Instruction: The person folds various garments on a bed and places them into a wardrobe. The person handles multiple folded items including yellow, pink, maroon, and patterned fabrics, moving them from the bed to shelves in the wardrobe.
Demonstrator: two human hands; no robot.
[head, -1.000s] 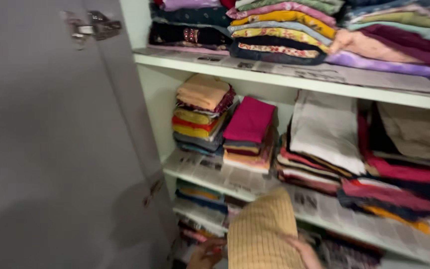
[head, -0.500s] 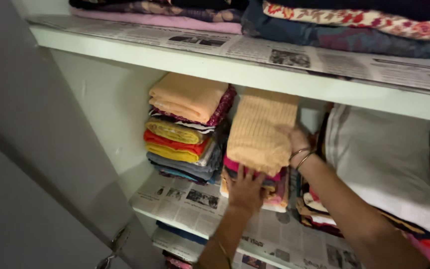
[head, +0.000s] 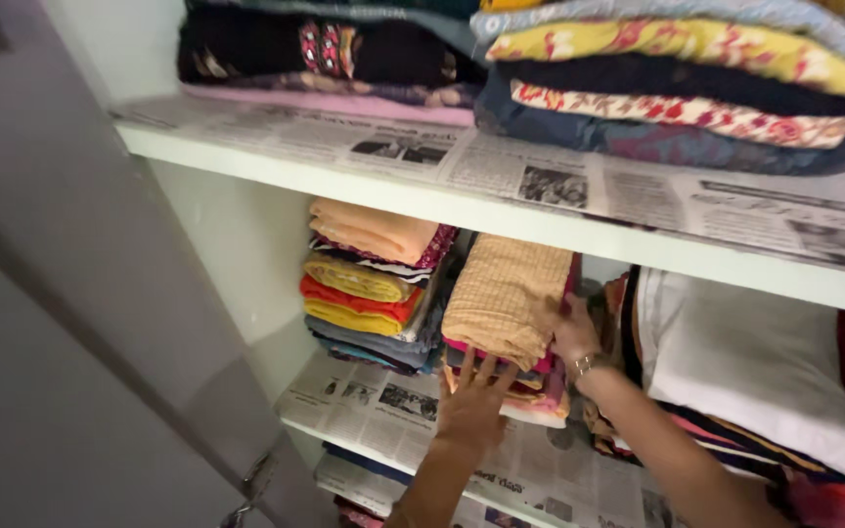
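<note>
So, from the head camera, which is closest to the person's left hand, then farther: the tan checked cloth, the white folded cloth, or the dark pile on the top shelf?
From the left hand:
1. Tan checked cloth, just above.
2. White folded cloth, to the right.
3. Dark pile, top shelf, upper left.

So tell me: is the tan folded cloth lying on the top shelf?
No, the tan folded cloth sits atop the middle pile on the shelf below.

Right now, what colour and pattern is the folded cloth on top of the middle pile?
Head view: the cloth is mustard yellow with a fine check.
</note>
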